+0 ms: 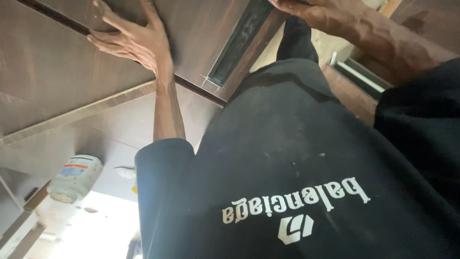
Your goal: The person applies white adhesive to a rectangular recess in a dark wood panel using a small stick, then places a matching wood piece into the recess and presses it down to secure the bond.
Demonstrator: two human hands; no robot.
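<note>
Panel work occupies both your hands: a broad dark brown wood-grain panel [57, 67] fills the upper left of the view, and your left hand [132, 41] lies flat on its face, fingers spread wide and curled round nothing, just beside a thin dark groove running across the surface. Your right hand [316, 12] reaches to the top edge of the view by the long dark slot [239, 41] cut into the panel; its fingers are cut off by the frame, so you cannot tell whether it grips an edge or only presses.

Judging by the layered pale edge [72, 117] showing below your left wrist, this looks like thick laminated board, so it is probably stiff and fairly heavy, not something that bends. Its face seems smooth, so a flat palm may slide; a firmer hold likely lies along the raw edge or at the slot's rim, where fingers can hook.

Below left, a whitish cylindrical container [75, 178] lies well apart from both hands. Your black shirt [287, 168] fills the lower part of the view.
</note>
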